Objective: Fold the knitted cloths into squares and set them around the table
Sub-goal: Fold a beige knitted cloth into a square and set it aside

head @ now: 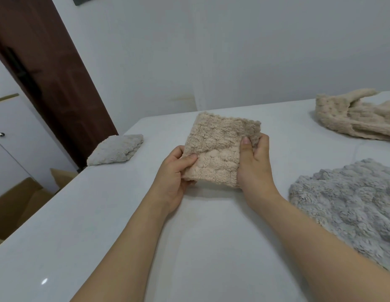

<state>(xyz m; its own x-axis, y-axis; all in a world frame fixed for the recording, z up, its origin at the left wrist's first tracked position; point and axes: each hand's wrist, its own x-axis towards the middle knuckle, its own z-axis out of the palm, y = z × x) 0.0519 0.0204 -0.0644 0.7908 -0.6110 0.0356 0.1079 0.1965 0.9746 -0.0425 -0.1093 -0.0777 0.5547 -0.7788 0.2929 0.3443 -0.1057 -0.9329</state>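
A beige knitted cloth [218, 149], folded into a rough square, is held a little above the white table [102, 225] near its middle. My left hand [175, 171] pinches its lower left corner, thumb on top. My right hand [255, 162] grips its right edge, thumb on the front face. A folded grey-white cloth [116, 150] lies at the table's far left corner. An unfolded grey cloth [351, 205] lies spread at the right. A crumpled beige cloth [353, 115] sits at the far right.
The table's left edge runs diagonally, with cardboard boxes [19, 205] on the floor beyond it. A dark brown door [52, 68] and a white cabinet [6, 131] stand at the left. A pale wall rises behind the table.
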